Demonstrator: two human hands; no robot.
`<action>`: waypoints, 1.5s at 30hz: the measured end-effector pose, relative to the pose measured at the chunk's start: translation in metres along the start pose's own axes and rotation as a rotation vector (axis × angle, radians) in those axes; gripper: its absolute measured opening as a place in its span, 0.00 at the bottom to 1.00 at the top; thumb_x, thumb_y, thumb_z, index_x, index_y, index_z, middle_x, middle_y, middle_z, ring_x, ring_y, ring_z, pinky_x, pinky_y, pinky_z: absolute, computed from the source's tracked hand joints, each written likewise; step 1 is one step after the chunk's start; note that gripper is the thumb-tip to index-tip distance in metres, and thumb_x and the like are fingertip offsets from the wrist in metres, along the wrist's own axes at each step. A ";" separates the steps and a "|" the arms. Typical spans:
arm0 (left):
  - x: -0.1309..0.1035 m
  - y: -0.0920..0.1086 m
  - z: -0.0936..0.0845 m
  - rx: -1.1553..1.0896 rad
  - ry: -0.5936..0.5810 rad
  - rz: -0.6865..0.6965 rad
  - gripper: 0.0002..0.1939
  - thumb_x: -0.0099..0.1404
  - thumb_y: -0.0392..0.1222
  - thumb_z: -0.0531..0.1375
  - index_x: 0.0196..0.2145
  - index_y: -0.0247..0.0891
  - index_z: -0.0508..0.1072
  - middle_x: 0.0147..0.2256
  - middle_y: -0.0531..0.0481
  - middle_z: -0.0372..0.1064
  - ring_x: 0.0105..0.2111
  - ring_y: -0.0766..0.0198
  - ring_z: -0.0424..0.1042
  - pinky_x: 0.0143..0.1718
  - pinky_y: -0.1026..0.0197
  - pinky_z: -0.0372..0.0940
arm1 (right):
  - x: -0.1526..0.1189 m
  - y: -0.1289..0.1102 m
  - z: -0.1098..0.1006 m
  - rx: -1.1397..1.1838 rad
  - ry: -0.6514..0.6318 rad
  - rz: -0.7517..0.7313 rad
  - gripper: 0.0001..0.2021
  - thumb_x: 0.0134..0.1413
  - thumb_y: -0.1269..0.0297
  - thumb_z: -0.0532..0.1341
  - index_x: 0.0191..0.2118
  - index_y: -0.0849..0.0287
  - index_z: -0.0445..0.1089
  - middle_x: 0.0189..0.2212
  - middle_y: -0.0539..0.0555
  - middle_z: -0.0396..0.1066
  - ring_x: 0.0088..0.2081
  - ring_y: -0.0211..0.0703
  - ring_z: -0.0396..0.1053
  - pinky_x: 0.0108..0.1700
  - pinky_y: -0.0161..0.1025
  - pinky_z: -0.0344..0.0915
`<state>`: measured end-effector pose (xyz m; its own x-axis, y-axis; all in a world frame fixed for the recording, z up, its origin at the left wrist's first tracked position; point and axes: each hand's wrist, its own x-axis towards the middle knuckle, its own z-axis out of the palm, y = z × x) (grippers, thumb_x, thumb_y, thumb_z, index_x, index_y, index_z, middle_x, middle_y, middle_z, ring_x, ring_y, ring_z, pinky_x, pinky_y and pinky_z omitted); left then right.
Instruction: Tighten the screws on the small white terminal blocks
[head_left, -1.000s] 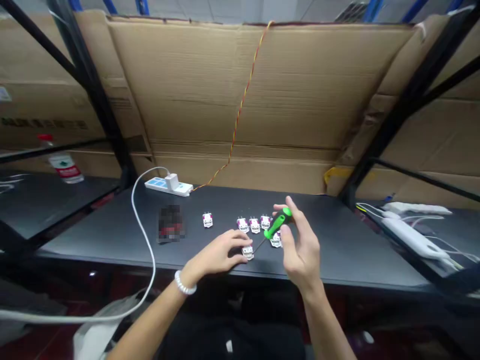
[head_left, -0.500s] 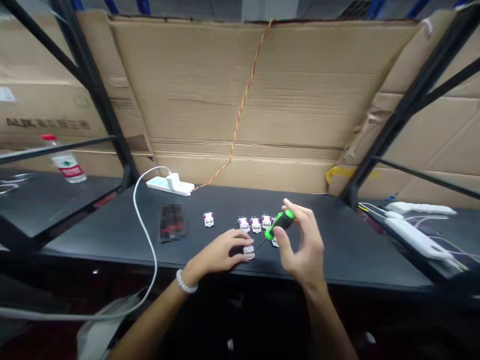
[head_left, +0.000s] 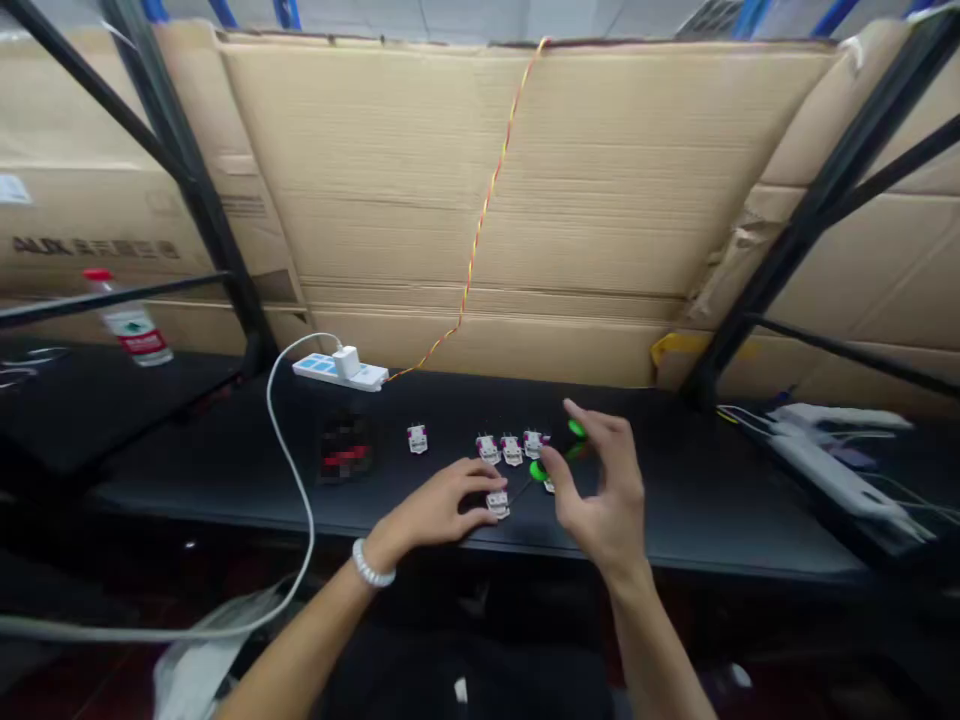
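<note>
My left hand (head_left: 448,502) is closed on a small white plastic part (head_left: 497,505), thumb and fingers gripping its left side against the black tabletop. My right hand (head_left: 604,490) holds a green and black screwdriver (head_left: 538,470) by its handle between thumb and fingers. The thin shaft slants down and left to the held part; whether the tip sits in a screw is too small to tell. Behind, a row of similar white parts (head_left: 511,449) with magenta sides and prongs stands close by. Another white part (head_left: 550,486) is partly hidden by my right hand.
One more white part (head_left: 418,439) stands apart on the left, near a blurred dark and red item (head_left: 345,455). A power strip (head_left: 315,367) with a plugged-in white cable (head_left: 298,480) lies behind. Cardboard (head_left: 600,200) walls the back; black metal posts (head_left: 240,270) flank the table.
My right thumb has shifted slightly left and the fingers have moved on the screwdriver handle, more of which is now hidden. My left hand and the part stay in place.
</note>
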<state>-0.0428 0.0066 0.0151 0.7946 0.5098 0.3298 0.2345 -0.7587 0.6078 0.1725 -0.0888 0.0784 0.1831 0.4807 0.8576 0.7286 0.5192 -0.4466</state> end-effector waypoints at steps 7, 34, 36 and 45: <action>0.000 0.000 0.000 -0.002 -0.001 0.007 0.21 0.72 0.45 0.69 0.60 0.44 0.79 0.59 0.42 0.75 0.60 0.50 0.73 0.67 0.47 0.66 | 0.000 0.000 0.000 0.067 -0.066 0.009 0.29 0.70 0.65 0.60 0.73 0.48 0.61 0.58 0.62 0.70 0.55 0.54 0.74 0.54 0.54 0.76; -0.001 0.000 -0.002 0.003 -0.011 0.010 0.21 0.73 0.46 0.68 0.61 0.45 0.78 0.59 0.42 0.74 0.60 0.51 0.72 0.67 0.47 0.65 | -0.002 0.001 0.002 0.061 -0.034 0.079 0.28 0.67 0.66 0.64 0.70 0.51 0.65 0.49 0.58 0.73 0.48 0.50 0.75 0.52 0.50 0.76; -0.001 0.001 -0.003 0.011 -0.016 0.016 0.21 0.73 0.45 0.67 0.62 0.46 0.77 0.59 0.43 0.74 0.60 0.51 0.72 0.67 0.47 0.66 | -0.003 0.002 0.003 0.071 -0.033 0.084 0.29 0.67 0.66 0.63 0.72 0.52 0.64 0.50 0.58 0.74 0.49 0.51 0.75 0.54 0.51 0.76; -0.001 0.003 -0.003 0.015 -0.037 0.013 0.20 0.74 0.44 0.66 0.62 0.47 0.77 0.59 0.43 0.72 0.60 0.51 0.71 0.67 0.47 0.65 | -0.004 0.004 0.003 0.097 -0.047 0.090 0.30 0.68 0.66 0.63 0.73 0.51 0.62 0.52 0.59 0.75 0.51 0.51 0.76 0.56 0.53 0.76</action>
<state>-0.0446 0.0054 0.0186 0.8178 0.4845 0.3106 0.2322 -0.7716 0.5923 0.1726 -0.0865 0.0719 0.2115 0.5599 0.8011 0.6430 0.5376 -0.5455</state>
